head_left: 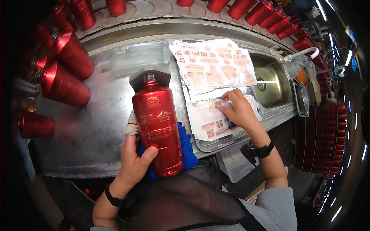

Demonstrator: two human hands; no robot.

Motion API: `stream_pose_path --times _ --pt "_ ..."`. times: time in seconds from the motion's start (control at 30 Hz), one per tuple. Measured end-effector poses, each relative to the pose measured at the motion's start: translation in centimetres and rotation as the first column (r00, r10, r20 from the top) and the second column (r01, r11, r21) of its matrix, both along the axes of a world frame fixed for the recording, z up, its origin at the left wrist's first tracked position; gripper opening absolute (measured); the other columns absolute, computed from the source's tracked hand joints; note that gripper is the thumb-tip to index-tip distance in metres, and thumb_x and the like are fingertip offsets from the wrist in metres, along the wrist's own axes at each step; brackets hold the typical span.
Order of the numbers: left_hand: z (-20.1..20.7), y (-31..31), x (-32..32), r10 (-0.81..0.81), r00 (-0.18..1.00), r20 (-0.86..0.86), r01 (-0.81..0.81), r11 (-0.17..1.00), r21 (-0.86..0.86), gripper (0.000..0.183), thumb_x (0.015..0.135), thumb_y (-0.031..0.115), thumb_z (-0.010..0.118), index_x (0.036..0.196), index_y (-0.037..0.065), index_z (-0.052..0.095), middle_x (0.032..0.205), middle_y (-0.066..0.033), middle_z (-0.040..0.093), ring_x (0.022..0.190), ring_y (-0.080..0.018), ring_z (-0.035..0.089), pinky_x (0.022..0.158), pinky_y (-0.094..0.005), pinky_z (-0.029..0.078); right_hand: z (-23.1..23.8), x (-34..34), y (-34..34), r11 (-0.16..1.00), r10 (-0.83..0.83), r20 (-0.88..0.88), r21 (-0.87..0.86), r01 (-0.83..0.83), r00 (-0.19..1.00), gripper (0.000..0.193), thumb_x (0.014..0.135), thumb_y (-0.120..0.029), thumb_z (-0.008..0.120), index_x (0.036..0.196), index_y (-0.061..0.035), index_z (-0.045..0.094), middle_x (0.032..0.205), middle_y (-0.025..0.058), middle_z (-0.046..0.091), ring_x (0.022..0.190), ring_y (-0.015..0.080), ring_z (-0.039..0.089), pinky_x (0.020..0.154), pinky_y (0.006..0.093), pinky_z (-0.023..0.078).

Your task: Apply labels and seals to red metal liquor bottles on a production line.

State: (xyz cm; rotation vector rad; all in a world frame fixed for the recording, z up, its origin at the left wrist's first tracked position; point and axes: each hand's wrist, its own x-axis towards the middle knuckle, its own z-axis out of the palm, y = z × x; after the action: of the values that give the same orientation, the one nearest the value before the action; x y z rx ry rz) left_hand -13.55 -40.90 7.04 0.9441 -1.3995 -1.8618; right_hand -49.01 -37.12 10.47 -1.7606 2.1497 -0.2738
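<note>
A red metallic bottle (158, 131) with gold lettering and a gold emblem leans back, its clear glass neck away from me. My left hand (135, 161) is closed around its left side, thumb on the front; a pale wrap covers one finger. Behind the neck is a dark angular piece (164, 79), and a blue cloth (188, 150) lies under the bottle. My right hand (243, 111) is over a white sticker sheet (198, 125), thumb and forefinger pinching at a small gold-brown sticker (216, 104). Its other fingers are curled.
More printed sheets (216, 65) lie beyond the sticker sheet, on a metal tray (204, 146). To their right is a sink (275, 82) with a white tap (304, 54). Red bottles (65, 86) stand at the left; others line a conveyor (154, 13). A clear bottle-shaped container (142, 57) lies behind.
</note>
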Motion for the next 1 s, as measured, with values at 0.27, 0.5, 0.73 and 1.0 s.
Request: stream_pose_path --times 0.27,0.5,0.73,1.0 --pt "-0.1 0.1 -0.2 0.039 0.999 -0.016 -0.040 0.998 -0.039 0.081 0.091 0.033 0.066 0.150 -0.003 0.024 0.134 -0.0154 0.054 0.123 -0.0223 0.053 0.106 -0.0363 0.039 -1.2 -1.9 -2.6 0.977 -0.135 0.158 0.183 0.106 0.978 0.022 0.076 -0.014 0.076 0.091 -0.0027 0.065 0.079 0.0082 0.062 0.071 0.0208 0.060 0.067 0.0331 0.049" --pt "0.0 0.3 0.0 0.063 0.998 -0.009 -0.064 0.993 -0.104 0.079 0.092 0.030 0.066 0.151 -0.001 0.024 0.131 -0.0162 0.056 0.121 -0.0214 0.054 0.104 -0.0351 0.040 -0.6 -0.7 -2.3 0.930 -0.366 0.487 0.169 0.326 0.793 0.013 0.078 -0.012 0.073 0.086 -0.0023 0.069 0.074 0.0056 0.064 0.066 0.0130 0.056 0.060 0.0287 0.046" --pt "-0.1 0.0 0.1 -0.001 0.996 -0.086 -0.005 0.998 -0.061 0.083 0.095 0.028 0.062 0.155 0.001 0.012 0.143 -0.0175 0.048 0.130 -0.0240 0.048 0.109 -0.0362 0.036 8.9 8.9 -1.8 0.979 0.186 0.270 0.037 -0.203 0.945 0.009 0.079 -0.006 0.068 0.084 0.0002 0.063 0.077 0.0095 0.058 0.065 0.0220 0.056 0.058 0.0306 0.043" --pt "0.6 0.7 1.7 0.065 0.986 -0.152 -0.063 0.998 0.017 0.085 0.096 0.033 0.061 0.155 -0.001 0.010 0.151 -0.0211 0.035 0.141 -0.0276 0.035 0.114 -0.0377 0.028 12.4 16.5 -4.3 0.593 0.766 0.200 0.147 -0.792 0.611 0.017 0.073 -0.008 0.068 0.085 -0.0018 0.057 0.081 0.0151 0.060 0.071 0.0357 0.064 0.060 0.0428 0.051"
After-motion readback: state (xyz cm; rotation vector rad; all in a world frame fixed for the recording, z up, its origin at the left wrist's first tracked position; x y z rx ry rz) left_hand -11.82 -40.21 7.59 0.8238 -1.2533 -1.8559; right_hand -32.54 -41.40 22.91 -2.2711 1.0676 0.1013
